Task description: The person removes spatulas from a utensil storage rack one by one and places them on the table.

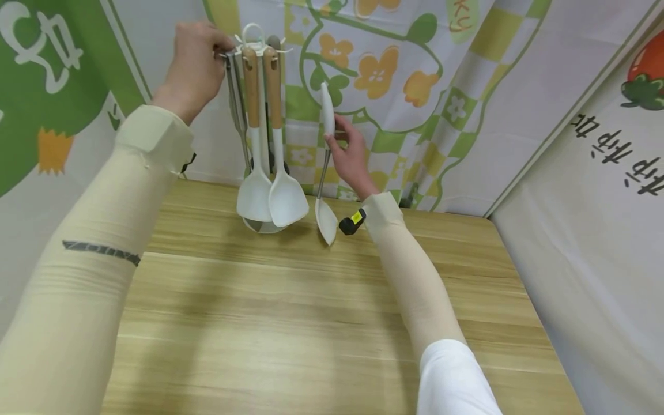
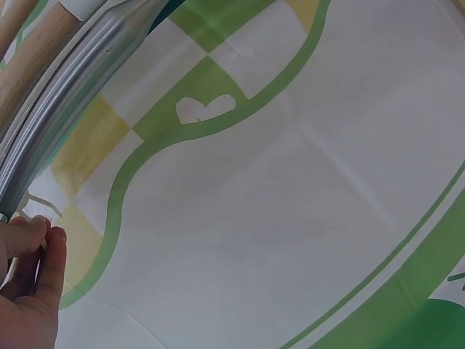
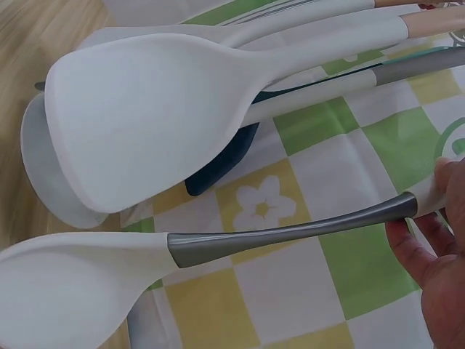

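A white utensil rack point(image 1: 254, 47) with a loop on top and hooks around it stands near the back curtain. My left hand point(image 1: 194, 66) reaches to its left side. Thumb and fingertips pinch by a white hook there, beside the end of a steel-handled utensil point(image 2: 76, 83); part of the grip is hidden. Two white turners with wooden handles point(image 1: 272, 86) hang in front, heads down. To the right of the rack, my right hand point(image 1: 351, 155) grips a white spoon point(image 3: 80, 283) by its white and grey handle, bowl down, apart from the hanging turners.
Behind hangs a patterned curtain point(image 1: 461, 109) in green, yellow and white. A wood-grain table point(image 1: 290, 323) lies below, with printed cloth walls at left and right. A dark blue utensil head point(image 3: 225, 163) shows behind the turners.
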The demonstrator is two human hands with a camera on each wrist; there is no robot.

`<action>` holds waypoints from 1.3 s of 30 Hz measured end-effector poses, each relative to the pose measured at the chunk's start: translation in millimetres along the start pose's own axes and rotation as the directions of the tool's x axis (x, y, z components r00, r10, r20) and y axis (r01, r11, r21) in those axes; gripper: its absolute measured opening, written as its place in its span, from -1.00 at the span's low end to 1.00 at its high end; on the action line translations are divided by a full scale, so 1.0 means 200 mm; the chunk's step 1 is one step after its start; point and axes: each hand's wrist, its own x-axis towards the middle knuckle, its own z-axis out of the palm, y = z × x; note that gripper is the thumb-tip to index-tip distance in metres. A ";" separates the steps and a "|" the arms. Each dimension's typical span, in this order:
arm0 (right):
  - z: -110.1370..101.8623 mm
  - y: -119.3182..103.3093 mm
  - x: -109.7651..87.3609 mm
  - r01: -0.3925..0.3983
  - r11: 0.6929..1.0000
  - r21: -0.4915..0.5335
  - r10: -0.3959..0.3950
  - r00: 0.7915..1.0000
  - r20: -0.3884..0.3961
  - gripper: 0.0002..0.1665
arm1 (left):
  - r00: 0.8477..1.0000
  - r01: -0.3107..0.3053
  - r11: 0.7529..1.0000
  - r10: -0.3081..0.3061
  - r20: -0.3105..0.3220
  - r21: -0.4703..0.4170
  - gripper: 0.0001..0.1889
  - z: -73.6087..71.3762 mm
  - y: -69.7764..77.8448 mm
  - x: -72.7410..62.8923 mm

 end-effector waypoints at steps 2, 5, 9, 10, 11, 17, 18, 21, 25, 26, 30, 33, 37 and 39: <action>0.00 0.04 0.01 0.001 1.000 -0.009 -0.001 1.000 -0.010 -0.46 | 1.000 0.001 1.000 -0.001 0.000 0.001 -0.53 0.00 0.00 0.00; -0.01 0.08 0.02 -0.003 1.000 -0.001 0.003 1.000 -0.021 -0.47 | 1.000 0.000 1.000 0.000 -0.003 -0.003 -0.54 0.00 0.00 0.01; -0.03 0.10 0.02 0.014 1.000 0.027 -0.013 0.999 -0.032 -0.48 | 1.000 -0.004 1.000 0.004 -0.011 0.000 -0.55 0.00 0.00 0.01; -0.03 0.09 0.01 0.019 0.999 0.031 -0.017 0.999 -0.036 -0.48 | 1.000 0.000 1.000 0.000 -0.009 0.001 -0.55 0.00 0.00 0.01; -0.03 0.09 0.01 0.019 0.999 0.034 -0.018 0.999 -0.039 -0.48 | 1.000 -0.001 1.000 0.001 -0.011 0.002 -0.55 0.01 0.00 0.01; -0.05 0.09 -0.01 0.007 1.000 0.023 -0.006 0.999 -0.041 -0.48 | 1.000 -0.002 1.000 0.002 -0.012 -0.008 -0.57 0.01 0.00 0.00; -0.05 0.09 -0.01 0.004 1.000 0.018 -0.003 0.999 -0.039 -0.48 | 1.000 -0.002 1.000 0.002 -0.012 -0.009 -0.57 0.01 0.00 0.00; -0.06 0.09 -0.02 -0.015 1.000 0.006 0.015 0.999 -0.032 -0.48 | 1.000 -0.004 1.000 0.004 -0.010 -0.004 -0.58 0.01 0.01 -0.01; -0.07 0.09 -0.02 -0.024 1.000 0.003 0.024 0.999 -0.037 -0.48 | 1.000 -0.003 1.000 0.003 -0.013 -0.006 -0.58 0.01 0.01 -0.01; -0.07 0.09 -0.03 -0.026 1.000 0.002 0.026 0.999 -0.039 -0.49 | 1.000 -0.003 1.000 0.003 -0.014 -0.006 -0.58 0.01 0.01 -0.01; -0.06 0.09 -0.03 -0.040 0.999 0.009 0.041 0.998 -0.042 -0.49 | 1.000 -0.003 1.000 0.003 -0.016 -0.008 -0.58 0.01 0.01 -0.01; -0.06 0.08 -0.04 -0.062 0.998 0.016 0.063 0.997 -0.041 -0.48 | 1.000 -0.004 1.000 0.004 -0.014 -0.006 -0.58 0.01 0.01 -0.01; -0.06 0.06 -0.04 -0.075 0.997 0.012 0.075 0.996 -0.048 -0.47 | 1.000 0.002 1.000 -0.002 -0.011 -0.003 -0.57 0.01 0.01 -0.01; -0.05 0.06 -0.04 -0.081 0.997 0.005 0.082 0.995 -0.053 -0.48 | 1.000 0.008 1.000 -0.008 -0.009 -0.007 -0.57 0.01 0.01 -0.01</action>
